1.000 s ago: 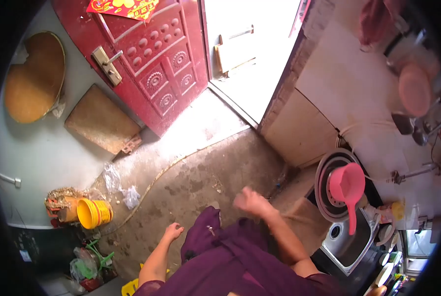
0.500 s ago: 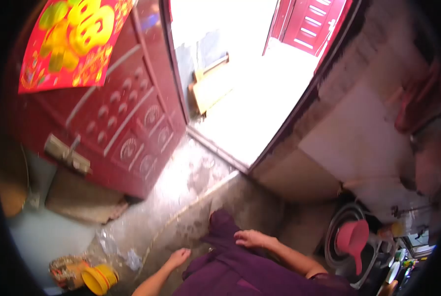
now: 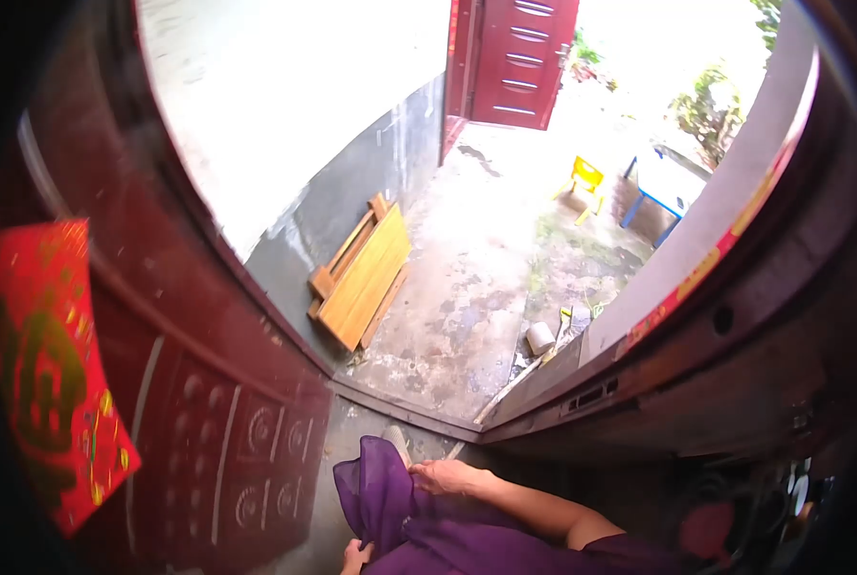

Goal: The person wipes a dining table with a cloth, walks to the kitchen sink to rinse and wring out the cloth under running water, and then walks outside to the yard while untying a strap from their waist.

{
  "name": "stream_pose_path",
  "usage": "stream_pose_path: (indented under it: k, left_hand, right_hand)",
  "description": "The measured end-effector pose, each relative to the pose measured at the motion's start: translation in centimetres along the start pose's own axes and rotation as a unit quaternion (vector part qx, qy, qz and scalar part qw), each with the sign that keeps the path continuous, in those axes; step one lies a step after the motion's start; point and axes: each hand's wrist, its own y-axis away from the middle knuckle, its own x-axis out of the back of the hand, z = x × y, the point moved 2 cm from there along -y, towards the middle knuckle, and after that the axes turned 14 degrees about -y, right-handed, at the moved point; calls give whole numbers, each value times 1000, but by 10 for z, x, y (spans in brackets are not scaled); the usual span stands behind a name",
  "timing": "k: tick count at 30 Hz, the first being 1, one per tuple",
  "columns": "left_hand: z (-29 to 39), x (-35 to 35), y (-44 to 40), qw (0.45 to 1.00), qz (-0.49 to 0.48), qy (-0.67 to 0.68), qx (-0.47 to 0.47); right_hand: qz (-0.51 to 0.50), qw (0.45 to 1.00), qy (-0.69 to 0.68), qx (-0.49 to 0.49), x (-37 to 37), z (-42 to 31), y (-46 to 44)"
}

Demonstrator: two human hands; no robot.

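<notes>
My right hand (image 3: 445,476) is at the lower middle, its fingers pinched on the edge of the purple garment (image 3: 382,484) that hangs in front of me. Lower and to the left, my left hand (image 3: 354,556) is closed against the same purple cloth, partly cut off by the bottom edge. A light-coloured shoe (image 3: 397,443) shows just beyond the garment, close to the door sill (image 3: 409,412).
The dark red door (image 3: 227,450) stands open at left. Outside, a folded wooden table (image 3: 366,283) leans on the wall. Farther off are a yellow chair (image 3: 586,176), a blue-legged table (image 3: 660,192) and another red door (image 3: 522,62). A white container (image 3: 540,336) lies by the right wall.
The view has moved forward to the doorway, and the sink side has slipped to the dark lower right. Both hands have come onto the purple cloth.
</notes>
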Motion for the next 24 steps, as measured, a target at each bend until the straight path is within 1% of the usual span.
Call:
stream_pose_path:
  k: [1, 2, 4, 5, 6, 7, 8, 9, 10, 11, 12, 13, 15, 16, 18, 19, 20, 21, 22, 24]
  left_hand:
    - [18, 27, -27, 998, -39, 45, 0]
    - [41, 59, -51, 998, -29, -21, -45]
    - [110, 126, -95, 979, 4, -143, -144]
    - [142, 154, -115, 979, 38, -116, -163]
    - [162, 172, -154, 974, 61, -101, -194]
    - [192, 191, -186, 982, 64, -62, -166]
    - [235, 218, -198, 951, 151, -105, -249]
    - [268, 229, -228, 958, 140, -35, -247]
    - [310, 252, -235, 940, 178, -31, -289]
    - [350, 266, -254, 924, 193, -5, -330]
    - [391, 278, -265, 916, 194, 33, -349]
    - [429, 287, -277, 924, 154, 78, -342]
    - [499, 296, -292, 919, 79, 100, -374]
    - [527, 295, -301, 913, 44, 114, -388]
    - [580, 287, -315, 895, -55, 185, -402]
    - [606, 285, -324, 881, -102, 220, -407]
    - [629, 283, -335, 879, -132, 216, -403]
    - [649, 279, -349, 876, -160, 214, -402]
    - [662, 275, -371, 890, -173, 194, -375]
    - [712, 256, -412, 912, -193, 163, -324]
  right_hand:
    - [3, 1000, 5, -28, 22, -2, -11]
    - [7, 998, 19, -56, 40, 6, -27]
    - [34, 990, 22, -133, 80, 11, -45]
    - [34, 990, 23, -138, 97, 16, -56]
    - [29, 989, 22, -146, 110, 24, -66]
    - [24, 987, 22, -154, 128, 31, -74]
    - [52, 987, 6, -149, 149, 31, -79]
    - [78, 987, -13, -139, 169, 25, -85]
    - [106, 986, -32, -127, 188, 24, -96]
    - [145, 983, -15, -113, 203, 29, -104]
    - [140, 981, 4, -132, 217, 37, -115]
    - [174, 976, -16, -127, 234, 37, -121]
    - [235, 965, -38, -107, 267, 36, -131]
    - [225, 965, -42, -131, 284, 40, -138]
    - [256, 958, -88, -97, 310, 66, -158]
    - [279, 955, -86, -62, 324, 82, -169]
    - [302, 950, -78, -24, 342, 99, -178]
    - [284, 955, -84, -29, 365, 117, -188]
    - [267, 957, -101, -55, 393, 132, -196]
    - [239, 963, -97, -78, 461, 159, -201]
